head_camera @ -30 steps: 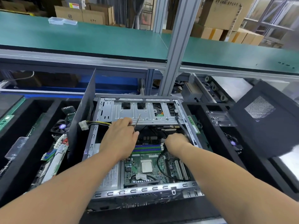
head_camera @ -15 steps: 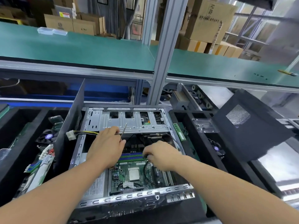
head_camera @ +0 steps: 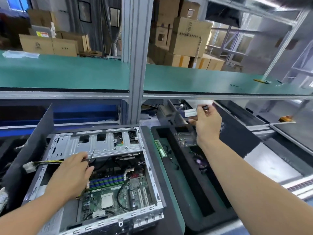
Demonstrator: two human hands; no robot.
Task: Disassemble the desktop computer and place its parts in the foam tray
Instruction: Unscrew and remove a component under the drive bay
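Computer case (head_camera: 94, 146) open, left hand (head_camera: 72, 173) pinching tweezers (head_camera: 91, 155), right hand (head_camera: 207, 123) gripping small connector (head_camera: 205, 108)

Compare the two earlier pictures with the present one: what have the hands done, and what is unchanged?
The right hand has left the open computer case and risen to the right, over the foam tray, pinching a small dark part not seen in it before. The left hand stays over the motherboard, still gripping the thin metal tool.
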